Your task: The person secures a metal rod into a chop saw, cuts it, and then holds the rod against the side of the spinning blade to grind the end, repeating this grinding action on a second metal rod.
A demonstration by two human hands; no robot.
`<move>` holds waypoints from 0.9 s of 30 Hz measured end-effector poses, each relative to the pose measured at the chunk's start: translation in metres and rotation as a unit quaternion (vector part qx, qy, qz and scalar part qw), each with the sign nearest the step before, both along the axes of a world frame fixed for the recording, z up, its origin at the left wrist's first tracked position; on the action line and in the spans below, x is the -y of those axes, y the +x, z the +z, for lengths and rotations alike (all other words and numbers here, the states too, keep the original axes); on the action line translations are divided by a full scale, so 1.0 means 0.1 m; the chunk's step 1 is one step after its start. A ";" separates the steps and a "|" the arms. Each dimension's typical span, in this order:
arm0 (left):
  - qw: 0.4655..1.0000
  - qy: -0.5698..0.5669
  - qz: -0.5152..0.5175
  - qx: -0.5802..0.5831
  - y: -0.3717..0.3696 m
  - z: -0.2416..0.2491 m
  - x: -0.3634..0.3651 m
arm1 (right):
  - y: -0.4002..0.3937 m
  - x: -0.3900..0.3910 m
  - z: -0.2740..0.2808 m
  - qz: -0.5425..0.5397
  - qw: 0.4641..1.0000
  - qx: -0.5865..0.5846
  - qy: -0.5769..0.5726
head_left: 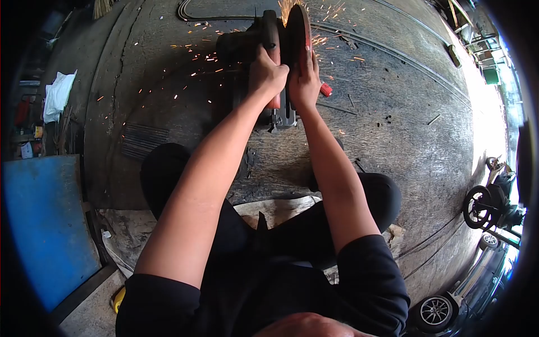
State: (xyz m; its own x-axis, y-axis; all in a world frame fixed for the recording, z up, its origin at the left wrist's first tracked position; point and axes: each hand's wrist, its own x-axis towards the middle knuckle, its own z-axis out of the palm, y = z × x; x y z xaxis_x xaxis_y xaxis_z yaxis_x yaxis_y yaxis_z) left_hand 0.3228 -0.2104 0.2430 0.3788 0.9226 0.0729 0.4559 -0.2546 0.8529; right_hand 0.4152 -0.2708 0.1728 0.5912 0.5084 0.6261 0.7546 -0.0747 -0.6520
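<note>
At the top centre stands a dark cut-off saw (238, 45) with an orange-red handle (275, 101). My left hand (268, 77) is closed around that handle, thumb on its right side. Just to the right, my right hand (304, 84) grips the lower end of a large round disc (300, 28) with a reddish edge. Its fingers are long and close together along the disc's side; the thumb is hidden. Orange sparks (289, 8) spray from the upper part of the disc and scatter to both sides. The exact contact point is hidden.
A small red object (326, 89) lies right of the saw. Thin metal bars (143, 141) lie to the left on the worn floor (387, 151). A blue panel (48, 224) stands at left. A motorcycle (488, 202) and a car (460, 306) are at right.
</note>
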 end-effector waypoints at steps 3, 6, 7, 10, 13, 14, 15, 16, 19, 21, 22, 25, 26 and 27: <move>1.000 -0.013 0.000 -0.010 0.00 0.04 0.01 | 0.00 0.00 0.01 -0.004 1.000 0.008 0.005; 1.000 -0.022 0.000 -0.016 0.00 0.05 0.02 | 0.00 0.00 0.01 -0.001 1.000 0.014 0.012; 1.000 -0.018 0.001 -0.012 0.00 0.05 0.02 | 0.00 0.01 0.01 0.000 1.000 0.009 0.007; 1.000 -0.014 0.003 -0.003 0.00 0.03 0.02 | -0.01 0.01 0.01 0.003 1.000 0.007 0.008; 1.000 -0.024 0.003 -0.013 -0.01 0.06 0.04 | 0.00 0.00 -0.01 0.002 1.000 0.006 0.008; 1.000 -0.024 0.003 -0.013 -0.01 0.06 0.03 | 0.00 0.00 -0.02 -0.001 1.000 0.000 0.002; 0.999 -0.030 0.002 -0.014 -0.01 0.06 0.03 | -0.01 0.00 -0.02 -0.001 1.000 0.000 0.003; 0.999 -0.036 0.001 -0.015 -0.01 0.05 0.02 | -0.01 0.00 -0.01 0.001 1.000 -0.003 0.003; 1.000 -0.011 0.002 -0.008 0.00 0.03 0.02 | -0.01 0.01 -0.02 0.000 1.000 -0.003 0.000; 1.000 -0.020 0.000 -0.010 -0.01 0.03 0.02 | -0.01 0.01 -0.02 -0.002 1.000 0.001 -0.003; 0.999 -0.029 -0.002 -0.013 -0.01 0.04 0.02 | -0.01 0.01 -0.02 -0.002 1.000 -0.002 -0.003; 1.000 -0.024 0.002 -0.016 -0.01 0.03 0.02 | -0.02 0.01 -0.01 0.001 1.000 -0.006 0.000; 1.000 -0.024 0.002 -0.015 0.00 0.03 0.02 | -0.03 0.02 0.00 0.004 1.000 -0.007 0.005; 1.000 -0.020 0.002 -0.011 0.00 0.03 0.02 | -0.02 0.01 -0.01 0.004 1.000 -0.006 0.005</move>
State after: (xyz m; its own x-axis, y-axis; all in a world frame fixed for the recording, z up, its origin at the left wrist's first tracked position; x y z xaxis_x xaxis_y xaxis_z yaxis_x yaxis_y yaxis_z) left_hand 0.3224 -0.2128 0.2458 0.3757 0.9264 0.0272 0.4764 -0.2183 0.8517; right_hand 0.4128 -0.2722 0.1721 0.5957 0.5065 0.6233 0.7466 -0.0629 -0.6623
